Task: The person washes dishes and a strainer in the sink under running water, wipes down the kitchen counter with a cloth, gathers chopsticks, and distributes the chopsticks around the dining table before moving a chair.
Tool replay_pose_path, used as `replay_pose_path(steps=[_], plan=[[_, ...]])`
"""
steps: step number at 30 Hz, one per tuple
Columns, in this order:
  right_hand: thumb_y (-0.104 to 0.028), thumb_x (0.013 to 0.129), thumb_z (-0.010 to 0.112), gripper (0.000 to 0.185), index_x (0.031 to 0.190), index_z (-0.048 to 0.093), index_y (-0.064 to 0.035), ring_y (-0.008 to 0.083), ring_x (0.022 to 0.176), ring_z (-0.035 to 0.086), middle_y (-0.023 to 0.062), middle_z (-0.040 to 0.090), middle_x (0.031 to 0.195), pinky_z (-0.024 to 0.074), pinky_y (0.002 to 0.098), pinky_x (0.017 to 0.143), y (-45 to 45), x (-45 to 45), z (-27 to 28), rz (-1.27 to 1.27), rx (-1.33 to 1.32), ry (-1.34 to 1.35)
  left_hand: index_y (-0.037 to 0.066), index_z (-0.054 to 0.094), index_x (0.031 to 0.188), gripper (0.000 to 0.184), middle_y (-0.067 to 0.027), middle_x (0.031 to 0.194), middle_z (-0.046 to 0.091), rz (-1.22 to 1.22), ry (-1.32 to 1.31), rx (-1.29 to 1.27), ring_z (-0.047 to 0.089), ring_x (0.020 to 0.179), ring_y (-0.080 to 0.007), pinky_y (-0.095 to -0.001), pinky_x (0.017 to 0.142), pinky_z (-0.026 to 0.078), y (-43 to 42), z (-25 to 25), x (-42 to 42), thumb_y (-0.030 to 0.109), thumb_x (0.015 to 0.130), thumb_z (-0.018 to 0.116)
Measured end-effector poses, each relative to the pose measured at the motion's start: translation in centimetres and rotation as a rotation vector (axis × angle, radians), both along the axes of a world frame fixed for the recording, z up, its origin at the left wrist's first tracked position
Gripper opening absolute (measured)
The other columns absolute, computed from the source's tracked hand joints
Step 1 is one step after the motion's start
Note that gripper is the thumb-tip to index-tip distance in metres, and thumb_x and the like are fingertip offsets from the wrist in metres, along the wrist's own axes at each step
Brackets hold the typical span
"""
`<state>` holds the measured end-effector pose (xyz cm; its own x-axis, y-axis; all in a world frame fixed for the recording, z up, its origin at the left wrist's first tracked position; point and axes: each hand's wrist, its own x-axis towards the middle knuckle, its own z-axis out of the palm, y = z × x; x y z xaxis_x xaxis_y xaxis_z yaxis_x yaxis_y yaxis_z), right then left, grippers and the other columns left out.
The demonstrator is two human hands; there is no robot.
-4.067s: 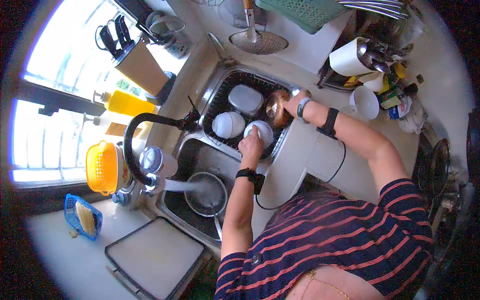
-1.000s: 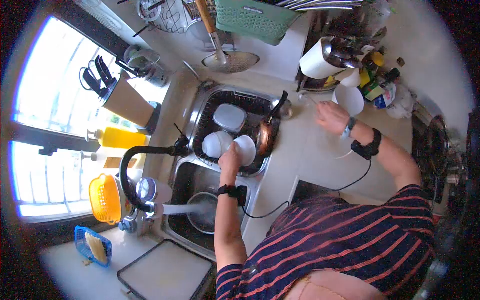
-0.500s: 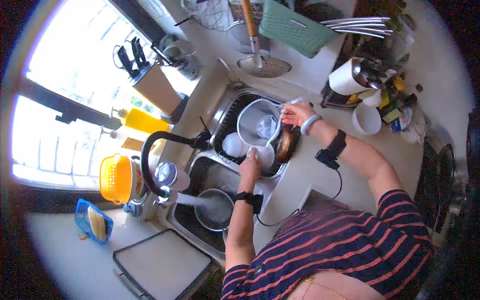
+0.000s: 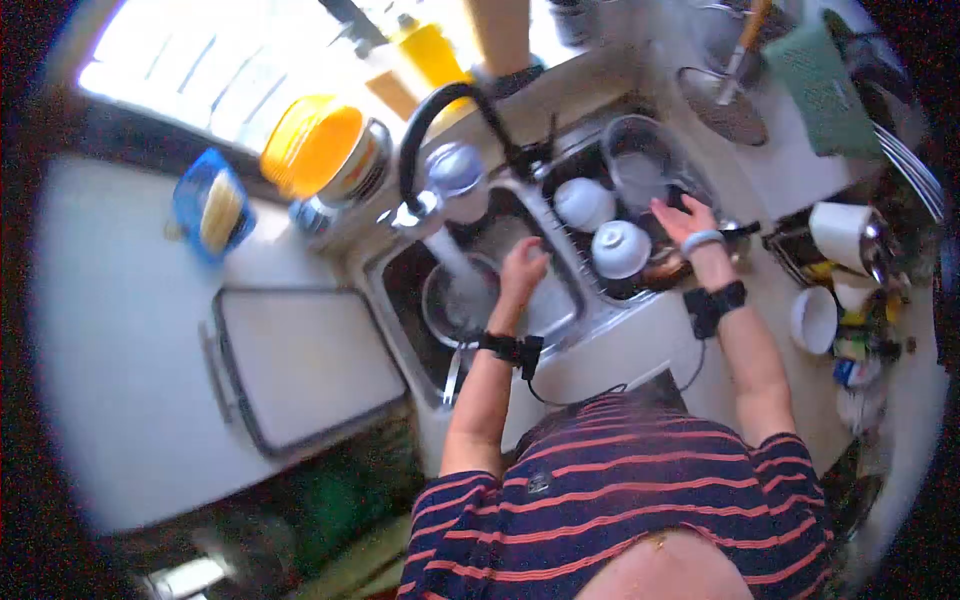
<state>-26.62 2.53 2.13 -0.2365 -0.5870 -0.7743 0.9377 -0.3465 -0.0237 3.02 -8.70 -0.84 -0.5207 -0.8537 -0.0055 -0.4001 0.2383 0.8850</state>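
Note:
My left hand (image 4: 524,272) hovers over the sink basin (image 4: 560,322), right of a strainer (image 4: 462,298) under the running faucet (image 4: 432,108). Its fingers are slightly curled and apart, with nothing seen in them. My right hand (image 4: 688,222) is spread open above the dish rack beside a clear plastic container (image 4: 640,160). Two white bowls lie upside down in the rack, one (image 4: 621,249) nearer me and another (image 4: 584,204) behind it. A copper-coloured pan (image 4: 668,270) is partly hidden below my right hand.
A white board (image 4: 310,365) with a dark rim lies left of the sink. Behind it stand an orange basket (image 4: 312,145) and a blue basket (image 4: 215,208). A white bowl (image 4: 814,320) and a utensil holder (image 4: 842,236) are at the right. A skimmer (image 4: 722,108) hangs behind the rack.
The clear container now rests in the rack, and my right hand has let go of it. My left hand has left the white bowl and moved over the sink. The view has turned left.

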Motion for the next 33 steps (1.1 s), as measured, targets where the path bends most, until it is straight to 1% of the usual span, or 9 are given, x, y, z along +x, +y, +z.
replay_pose_path(steps=[3,5,8,10,13,17,21,24,33], plan=[[-0.008,0.079,0.045,0.026,0.095,0.046,0.0117,0.0349,0.096,0.051,0.0249,0.053,0.101,0.0377,0.0442,0.091,1.0,1.5,0.2,0.294,-0.082,0.207,0.007,0.054,0.097,0.024,0.0011,0.071,0.054,0.421,0.537,0.67,0.054,0.067,-0.01,-0.0246,0.049,0.042,-2.1,2.2,8.0,0.018,0.077,0.056],[-0.006,0.078,0.045,0.022,0.094,0.048,0.0095,0.0327,0.094,0.052,0.0226,0.054,0.098,0.0394,0.0422,0.089,1.2,2.5,0.2,0.359,-0.162,0.198,0.008,0.054,0.099,0.02,-0.0054,0.089,0.056,0.473,0.872,0.773,0.056,0.078,-0.018,-0.035,0.057,0.048,-4.0,1.9,10.8,0.018,0.081,0.051],[-0.003,0.077,0.046,0.018,0.091,0.052,0.0057,0.0286,0.089,0.054,0.018,0.056,0.094,0.0423,0.0388,0.085,0.6,4.3,1.3,0.45,-0.311,0.151,0.008,0.053,0.101,0.022,-0.0071,0.095,0.056,0.542,1.035,0.96,0.055,0.083,-0.0222,-0.0404,0.06,0.049,-6.3,4.4,9.7,0.016,0.081,0.05],[-0.002,0.077,0.046,0.017,0.092,0.053,0.0027,0.0249,0.085,0.055,0.0133,0.057,0.088,0.0441,0.037,0.08,0.1,6.2,3.5,0.511,-0.366,0.065,0.008,0.052,0.103,0.024,-0.0064,0.097,0.056,0.29,1.061,1.087,0.055,0.083,-0.0226,-0.0404,0.061,0.05,-6.7,5.3,8.8,0.015,0.08,0.051],[-0.001,0.079,0.047,0.015,0.093,0.053,0.0006,0.0231,0.079,0.057,0.0124,0.057,0.085,0.0466,0.0341,0.075,-0.1,7.7,5.3,0.579,-0.395,0.088,0.007,0.052,0.103,0.025,-0.005,0.086,0.058,0.108,1.034,0.945,0.056,0.07,-0.017,-0.0296,0.048,0.046,-6.2,6.4,8.3,0.011,0.079,0.051],[0.001,0.078,0.047,0.016,0.093,0.053,-0.0008,0.0209,0.073,0.057,0.0112,0.058,0.079,0.0487,0.0338,0.067,0.6,7.9,5.7,0.615,-0.412,0.195,0.014,0.055,0.094,0.015,0.0029,0.069,0.052,0.441,0.735,0.818,0.049,0.053,-0.0082,-0.0201,0.038,0.031,-5.0,7.1,9.4,0.02,0.081,0.05],[0.0,0.078,0.048,0.016,0.093,0.053,-0.0035,0.0175,0.065,0.056,0.0061,0.057,0.071,0.0478,0.0316,0.063,0.9,6.9,3.6,0.722,-0.483,0.284,0.014,0.056,0.077,0.016,0.0032,0.056,0.044,0.417,0.619,0.634,0.039,0.043,-0.0087,-0.0231,0.038,0.029,-4.1,7.2,10.9,0.028,0.082,0.049],[0.0,0.079,0.049,0.015,0.093,0.052,-0.0032,0.0164,0.064,0.055,0.0059,0.056,0.071,0.0462,0.0303,0.061,0.4,5.9,1.6,0.749,-0.384,0.283,0.014,0.053,0.076,0.029,0.0023,0.059,0.044,0.555,0.444,0.728,0.039,0.049,-0.0112,-0.028,0.043,0.031,-3.7,9.4,11.7,0.041,0.083,0.046],[0.002,0.079,0.047,0.016,0.094,0.05,-0.0004,0.016,0.065,0.054,0.0079,0.054,0.077,0.0475,0.0289,0.063,-1.2,7.0,1.9,0.769,-0.359,0.238,0.01,0.051,0.066,0.033,-0.0002,0.049,0.045,0.708,0.485,0.37,0.04,0.035,-0.0144,-0.0302,0.033,0.03,-6.2,6.9,14.7,0.036,0.085,0.045]])
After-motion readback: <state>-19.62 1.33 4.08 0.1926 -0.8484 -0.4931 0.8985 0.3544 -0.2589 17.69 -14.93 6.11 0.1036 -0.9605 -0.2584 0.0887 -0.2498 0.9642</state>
